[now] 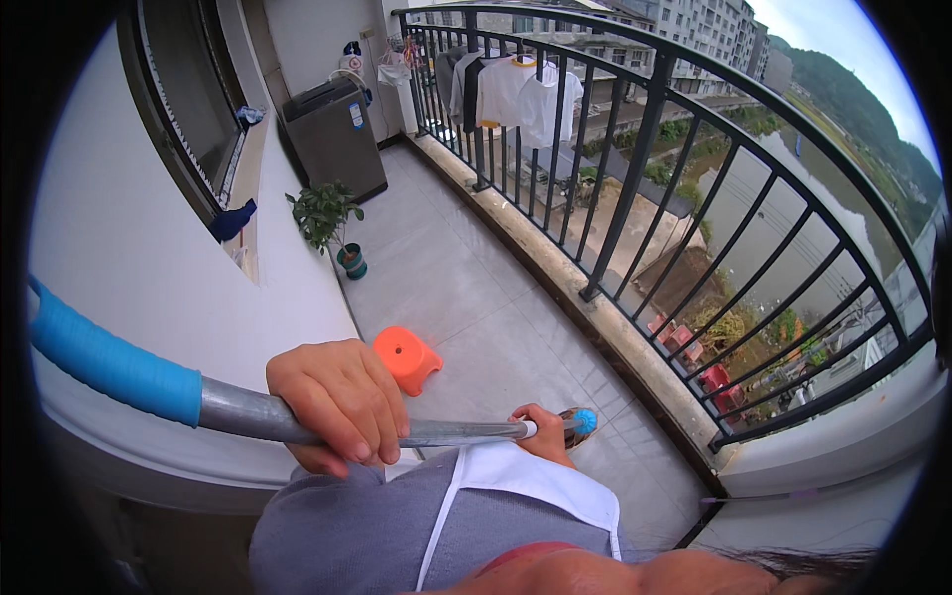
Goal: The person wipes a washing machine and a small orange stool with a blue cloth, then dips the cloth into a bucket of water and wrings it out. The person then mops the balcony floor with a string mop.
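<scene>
A long metal pole (461, 433) with a blue ribbed grip (119, 364) runs across in front of my body. My left hand (338, 401) is closed around its bare metal, just right of the blue grip. Farther down, my right hand (547, 435) holds the pole beside a white collar (529, 428). At the pole's low end, a round blue piece (586, 422) shows near the floor tiles. A brownish item beside it is partly hidden, and I cannot tell what it is. A white apron (550, 483) covers part of my grey top.
An orange plastic stool (405, 358) stands on the tiled floor (476, 349) near the left wall. Beyond it are a potted plant (352, 262) and a dark top-loading washing machine (338, 141). A black metal railing (654, 111) borders the right side, with clothes (513, 93) hanging by it.
</scene>
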`<move>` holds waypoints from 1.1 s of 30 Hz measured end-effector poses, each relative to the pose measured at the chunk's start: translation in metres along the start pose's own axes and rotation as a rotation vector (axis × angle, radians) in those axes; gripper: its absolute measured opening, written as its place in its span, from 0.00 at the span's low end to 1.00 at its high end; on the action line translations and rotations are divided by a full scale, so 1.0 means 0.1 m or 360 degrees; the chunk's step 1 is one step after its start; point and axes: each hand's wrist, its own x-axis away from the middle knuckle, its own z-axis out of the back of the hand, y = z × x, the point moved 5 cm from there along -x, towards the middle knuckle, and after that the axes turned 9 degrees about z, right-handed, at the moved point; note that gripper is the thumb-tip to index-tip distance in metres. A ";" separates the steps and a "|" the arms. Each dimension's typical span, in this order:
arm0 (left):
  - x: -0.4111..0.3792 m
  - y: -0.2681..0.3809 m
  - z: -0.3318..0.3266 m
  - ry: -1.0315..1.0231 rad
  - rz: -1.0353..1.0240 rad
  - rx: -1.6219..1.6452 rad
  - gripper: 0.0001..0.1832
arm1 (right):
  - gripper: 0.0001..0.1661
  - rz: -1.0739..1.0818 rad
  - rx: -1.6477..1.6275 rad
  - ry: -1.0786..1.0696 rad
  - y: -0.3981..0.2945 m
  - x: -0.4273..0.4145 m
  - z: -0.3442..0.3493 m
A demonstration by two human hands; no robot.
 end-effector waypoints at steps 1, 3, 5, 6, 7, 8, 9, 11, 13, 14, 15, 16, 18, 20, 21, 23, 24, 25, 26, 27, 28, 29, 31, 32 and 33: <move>-0.04 -0.06 0.15 -0.0002 -0.0002 -0.0030 0.09 | 0.09 0.0011 -0.0011 -0.0079 0.01 -0.21 -0.04; -0.12 -0.15 0.46 -0.0023 0.0048 -0.0078 0.09 | 0.08 -0.0027 -0.0012 -0.0105 0.13 -0.64 -0.07; -0.15 -0.24 0.73 0.0059 0.0068 -0.0145 0.09 | 0.08 -0.0043 -0.0053 -0.0144 0.27 -1.14 -0.09; -0.16 -0.25 0.86 0.0073 0.0095 -0.0196 0.09 | 0.07 -0.0001 -0.0061 -0.0194 0.31 -1.35 -0.15; -0.16 -0.27 0.98 0.0087 0.0120 -0.0245 0.09 | 0.07 0.0048 -0.0081 -0.0233 0.34 -1.53 -0.24; -0.14 -0.29 1.10 0.0147 0.0141 -0.0301 0.08 | 0.07 0.0112 -0.0080 -0.0265 0.39 -1.74 -0.28; -0.11 -0.34 1.22 0.0186 0.0159 -0.0345 0.08 | 0.07 0.0176 -0.0071 -0.0303 0.47 -1.94 -0.32; -0.06 -0.44 1.45 0.0275 0.0205 -0.0444 0.08 | 0.07 0.0263 -0.0117 -0.0341 0.66 -2.35 -0.41; -0.03 -0.59 1.65 0.0338 0.0250 -0.0525 0.09 | 0.07 0.0337 -0.0170 -0.0386 0.87 -2.69 -0.51; -0.05 -0.67 1.78 0.0350 0.0283 -0.0564 0.09 | 0.07 0.0404 -0.0171 -0.0429 0.96 -2.90 -0.56; -0.06 -0.77 1.90 0.0361 0.0311 -0.0577 0.09 | 0.07 0.0449 -0.0158 -0.0466 1.03 -3.14 -0.58; -0.08 -0.86 2.00 0.0386 0.0336 -0.0629 0.09 | 0.08 0.0488 -0.0140 -0.0510 1.10 -3.35 -0.56; -0.17 -1.01 2.28 0.0400 0.0390 -0.0742 0.10 | 0.08 0.0519 -0.0298 -0.0558 1.29 -3.80 -0.73; -0.27 -1.22 2.51 0.0476 0.0435 -0.0782 0.10 | 0.08 0.0538 -0.0346 -0.0634 1.48 -4.15 -0.77; -0.33 -1.31 2.63 0.0505 0.0466 -0.0821 0.10 | 0.08 0.0567 -0.0374 -0.0670 1.55 -4.32 -0.79; -0.44 -1.44 2.94 0.0490 0.0548 -0.0889 0.09 | 0.08 0.0600 -0.0460 -0.0706 1.67 -4.74 -0.93; -0.44 -1.53 3.09 0.0497 0.0590 -0.0899 0.09 | 0.08 0.0578 -0.0490 -0.0717 1.76 -4.90 -0.98; -0.45 -1.61 3.23 0.0502 0.0631 -0.0906 0.09 | 0.08 0.0554 -0.0517 -0.0724 1.83 -5.07 -1.03; -0.45 -1.67 3.36 0.0500 0.0654 -0.0927 0.10 | 0.08 0.0581 -0.0517 -0.0725 1.86 -5.24 -1.06; -0.44 -1.70 3.44 0.0545 0.0663 -0.0973 0.10 | 0.08 0.0600 -0.0514 -0.0737 1.90 -5.37 -1.15; -0.48 -1.72 3.53 0.0539 0.0729 -0.0997 0.10 | 0.08 0.0632 -0.0530 -0.0761 1.92 -5.51 -1.27; -0.51 -1.74 3.64 0.0530 0.0795 -0.1020 0.10 | 0.08 0.0666 -0.0547 -0.0782 1.94 -5.63 -1.39; -0.39 -1.82 3.98 0.0563 0.0795 -0.1051 0.11 | 0.09 0.0717 -0.0576 -0.0771 2.06 -5.95 -1.66; -0.32 -1.85 4.17 0.0579 0.0797 -0.1069 0.12 | 0.09 0.0725 -0.0582 -0.0773 2.10 -6.11 -1.79; -0.23 -1.88 4.35 0.0545 0.0816 -0.1068 0.13 | 0.09 0.0742 -0.0588 -0.0784 2.15 -6.28 -1.94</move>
